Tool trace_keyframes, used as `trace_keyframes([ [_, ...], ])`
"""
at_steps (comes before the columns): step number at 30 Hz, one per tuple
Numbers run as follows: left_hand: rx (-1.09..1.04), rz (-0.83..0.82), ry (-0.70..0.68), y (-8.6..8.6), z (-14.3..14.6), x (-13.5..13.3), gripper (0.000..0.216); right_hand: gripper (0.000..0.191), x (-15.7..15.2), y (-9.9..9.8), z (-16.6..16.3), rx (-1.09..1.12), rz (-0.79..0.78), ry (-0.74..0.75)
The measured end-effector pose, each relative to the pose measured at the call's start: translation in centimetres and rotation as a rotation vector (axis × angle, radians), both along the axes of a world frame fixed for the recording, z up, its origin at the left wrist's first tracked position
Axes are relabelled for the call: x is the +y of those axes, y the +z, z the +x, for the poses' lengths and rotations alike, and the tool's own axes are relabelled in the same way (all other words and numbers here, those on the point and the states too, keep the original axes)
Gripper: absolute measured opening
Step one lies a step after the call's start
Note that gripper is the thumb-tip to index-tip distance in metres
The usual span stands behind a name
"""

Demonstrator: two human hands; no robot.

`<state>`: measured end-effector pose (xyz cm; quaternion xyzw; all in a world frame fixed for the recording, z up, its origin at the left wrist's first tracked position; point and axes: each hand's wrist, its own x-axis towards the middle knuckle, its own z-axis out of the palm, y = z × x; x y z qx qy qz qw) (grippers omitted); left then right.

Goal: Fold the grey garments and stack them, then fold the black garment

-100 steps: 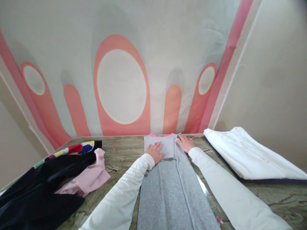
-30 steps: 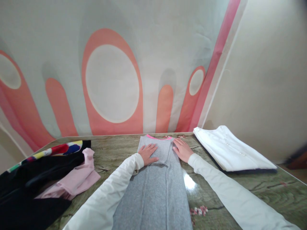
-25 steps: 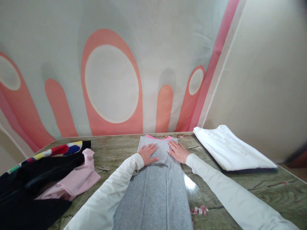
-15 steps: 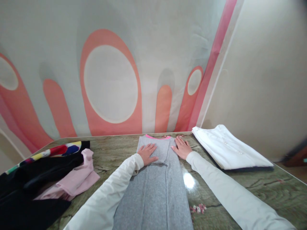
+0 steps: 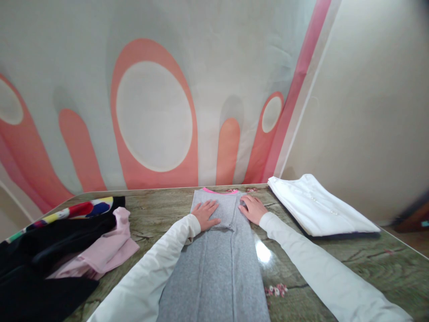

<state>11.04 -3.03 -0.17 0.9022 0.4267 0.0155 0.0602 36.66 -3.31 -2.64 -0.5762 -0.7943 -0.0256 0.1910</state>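
A grey garment [image 5: 217, 273] with a pink neckline edge [image 5: 219, 192] lies lengthwise on the table, its sides folded inward into a long strip. Its near end runs out of view at the bottom. My left hand [image 5: 205, 214] rests flat on the upper left part of it, fingers spread. At the upper right edge is my right hand [image 5: 253, 209], with its fingers bent and the thumb apart from them. The fingertips touch the cloth there; no fold shows gripped between them.
On the right stands a stack of folded white clothes [image 5: 321, 205] with a dark layer underneath. Black clothes [image 5: 60, 241], a pink garment [image 5: 107, 250] and a multicoloured cloth [image 5: 83, 209] lie heaped at the left. The wood-patterned table [image 5: 161, 203] meets a printed wall hanging [image 5: 208, 67].
My right hand's fingers have bent and drawn in a little along the garment's edge. My left hand stays in place, flat on the cloth.
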Motion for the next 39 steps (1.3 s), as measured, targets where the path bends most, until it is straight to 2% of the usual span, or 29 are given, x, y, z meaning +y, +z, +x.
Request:
trace_keyframes([
  [4,0.007,-0.001,0.002,0.0,0.0,0.0,0.068,0.035,-0.1,0.1,0.1,-0.012,-0.006,-0.009],
  [11,-0.003,-0.005,0.006,0.0,0.1,0.0,0.068,0.043,0.3,-0.4,0.7,-0.066,-0.056,-0.108],
  [15,-0.008,0.004,0.014,-0.3,0.1,0.1,0.069,0.052,-0.6,-0.6,-0.1,-0.087,-0.082,0.031],
  [18,-0.014,0.026,0.021,-0.7,0.1,0.1,0.069,0.063,-1.4,-0.8,-0.7,-0.098,-0.175,0.114],
  [21,-0.016,0.038,0.03,-0.9,0.2,0.1,0.069,0.071,-1.7,-0.8,-0.6,-0.103,-0.246,0.082],
  [29,-0.006,0.071,0.037,-1.2,0.2,0.1,0.067,0.078,-1.3,-0.6,0.7,-0.132,-0.306,-0.023],
  [33,-0.002,0.126,0.052,-1.5,0.4,0.0,0.065,0.076,-1.9,0.0,-0.2,-0.175,-0.265,-0.076],
  [35,-0.007,0.15,0.07,-1.7,0.6,-0.1,0.063,0.073,-2.5,0.6,-1.1,-0.177,-0.222,-0.033],
  [39,-0.027,0.193,0.124,-2.0,0.9,-0.4,0.06,0.06,-3.3,1.3,-2.7,-0.152,-0.18,0.173],
])
